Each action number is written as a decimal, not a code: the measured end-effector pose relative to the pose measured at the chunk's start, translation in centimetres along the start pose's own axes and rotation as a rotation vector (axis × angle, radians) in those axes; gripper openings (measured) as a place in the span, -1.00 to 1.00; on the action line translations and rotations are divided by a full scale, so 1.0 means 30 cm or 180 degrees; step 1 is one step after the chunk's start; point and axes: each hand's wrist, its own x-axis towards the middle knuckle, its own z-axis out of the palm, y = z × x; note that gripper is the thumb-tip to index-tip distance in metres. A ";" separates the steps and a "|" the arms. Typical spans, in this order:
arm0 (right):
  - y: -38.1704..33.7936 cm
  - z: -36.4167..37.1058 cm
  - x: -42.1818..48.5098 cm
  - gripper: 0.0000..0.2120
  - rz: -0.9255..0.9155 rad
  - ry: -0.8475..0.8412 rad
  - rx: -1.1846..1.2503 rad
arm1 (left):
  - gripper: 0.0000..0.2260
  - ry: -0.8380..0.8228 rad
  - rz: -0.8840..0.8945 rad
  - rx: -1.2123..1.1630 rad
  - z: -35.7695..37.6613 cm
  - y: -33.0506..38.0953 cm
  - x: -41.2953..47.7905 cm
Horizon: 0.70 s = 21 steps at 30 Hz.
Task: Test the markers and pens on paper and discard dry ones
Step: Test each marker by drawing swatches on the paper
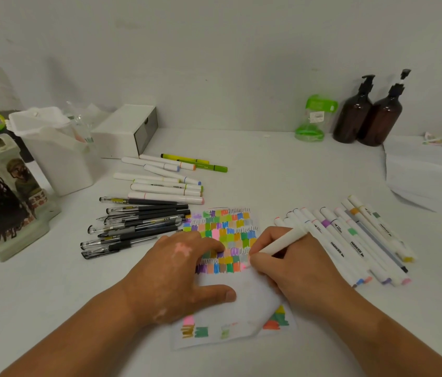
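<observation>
A sheet of paper (244,297) covered with coloured test patches lies on the white table in front of me. My left hand (179,273) presses flat on its left part, fingers spread. My right hand (290,265) grips a white marker (282,240), whose tip touches the paper by a fresh pink patch (245,266). Several white markers (350,240) lie in a row to the right. More white markers (165,186) and two green pens (195,163) lie beyond the paper on the left, with several black gel pens (135,224) below them.
A white bin (57,156) and a white box (124,131) stand at back left, beside a printed carton (5,197). A green clear container (313,118) and two brown pump bottles (369,112) stand at the back right. Stacked white paper (429,175) lies far right.
</observation>
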 end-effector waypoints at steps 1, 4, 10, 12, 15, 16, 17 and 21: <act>0.001 0.000 0.001 -0.94 0.0012 0.0037 0.0026 | -0.20 0.0001 -0.0002 -0.0005 0.000 0.000 0.000; -0.001 0.000 0.002 -0.94 -0.0010 -0.0004 -0.0094 | -0.19 -0.0002 -0.0001 0.0006 0.002 -0.001 0.000; -0.002 -0.002 0.002 -0.91 -0.0020 0.0061 -0.0090 | -0.18 -0.0009 -0.0013 -0.0007 -0.001 -0.002 0.000; -0.003 -0.002 0.001 -0.90 -0.0042 0.0025 -0.0126 | -0.20 -0.0008 -0.0011 -0.0003 -0.003 0.000 -0.002; -0.004 -0.002 0.002 -0.92 -0.0029 0.0132 -0.0117 | -0.21 -0.0039 -0.0044 -0.0001 -0.006 0.005 -0.004; -0.005 -0.002 0.002 -0.91 -0.0018 0.0123 -0.0127 | -0.22 -0.0057 -0.0051 0.0002 -0.008 0.008 -0.004; -0.005 -0.001 0.002 -0.91 -0.0005 0.0096 -0.0138 | -0.22 -0.0071 -0.0056 0.0000 -0.009 0.010 -0.003; -0.013 -0.003 0.000 -0.91 -0.0008 0.0175 -0.0164 | -0.22 -0.0084 -0.0060 -0.0025 -0.014 0.014 -0.004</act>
